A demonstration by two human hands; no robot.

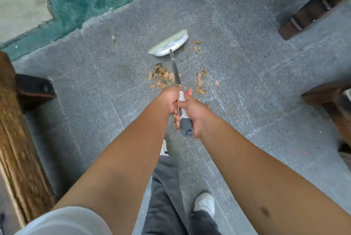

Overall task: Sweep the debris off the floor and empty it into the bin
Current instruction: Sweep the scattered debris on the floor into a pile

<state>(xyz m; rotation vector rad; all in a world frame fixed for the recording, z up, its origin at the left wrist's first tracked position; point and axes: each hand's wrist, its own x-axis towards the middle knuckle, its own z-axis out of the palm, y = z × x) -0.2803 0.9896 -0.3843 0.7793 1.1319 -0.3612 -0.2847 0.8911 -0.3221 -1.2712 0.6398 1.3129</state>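
2 hands, left hand (171,100) and right hand (191,115), wrap fingers around the broom (175,67); leaf debris (161,76) litters the floor (247,64) between dark wooden furniture (313,12).

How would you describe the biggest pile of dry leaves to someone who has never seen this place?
Start on the grey stone floor and find the broom with the white head, held by both hands. The pile lies just left of the broom's metal shaft, between the head and the left hand. It is one dense brown heap, while the other leaves lie scattered singly.
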